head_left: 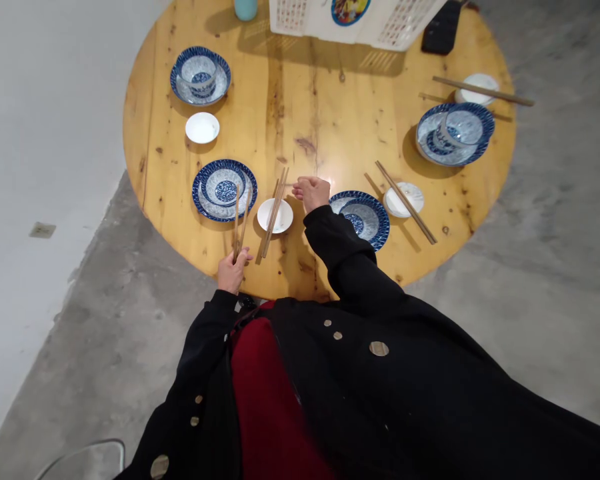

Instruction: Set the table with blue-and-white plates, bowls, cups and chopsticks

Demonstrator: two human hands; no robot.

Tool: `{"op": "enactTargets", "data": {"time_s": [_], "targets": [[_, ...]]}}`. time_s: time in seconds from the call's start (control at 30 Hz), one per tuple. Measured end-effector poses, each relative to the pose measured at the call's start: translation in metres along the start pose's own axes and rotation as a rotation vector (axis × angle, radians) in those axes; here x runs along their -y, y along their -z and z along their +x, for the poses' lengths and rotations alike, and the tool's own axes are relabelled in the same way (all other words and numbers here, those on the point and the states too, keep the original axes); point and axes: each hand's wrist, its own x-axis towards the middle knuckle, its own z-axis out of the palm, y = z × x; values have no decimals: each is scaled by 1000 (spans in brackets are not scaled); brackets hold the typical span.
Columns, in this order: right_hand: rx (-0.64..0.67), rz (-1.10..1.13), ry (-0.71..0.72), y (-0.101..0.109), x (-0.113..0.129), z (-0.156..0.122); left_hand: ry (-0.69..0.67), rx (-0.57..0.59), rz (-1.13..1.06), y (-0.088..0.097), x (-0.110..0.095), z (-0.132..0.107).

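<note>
My left hand is closed around the near ends of a pair of wooden chopsticks at the table's near edge; their tips reach over a blue patterned bowl on its plate. My right hand hovers with fingers curled, just right of the far tips of a second pair of chopsticks that lies across a small white dish. Nothing shows in its fingers. Right of that hand sits another blue plate with a bowl.
The round wooden table also carries two more blue bowl-and-plate sets, white dishes, further chopsticks, a white basket, a teal cup and a black object. Concrete floor surrounds it.
</note>
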Motion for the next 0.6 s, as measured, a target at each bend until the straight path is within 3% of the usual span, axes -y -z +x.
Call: {"op": "enactTargets", "data": {"time_s": [0.07, 0.3, 0.43, 0.6], "targets": [[-58, -6, 56, 5, 3, -16, -21, -29, -2, 10, 1, -6], [98, -282, 108, 20, -8, -77, -14, -122, -73, 41, 6, -26], [115, -458, 121, 20, -14, -88, -21, -145, -104, 49, 7, -31], [84, -784, 180, 3, 1, -87, -49, -101, -57, 50, 10, -31]]}}
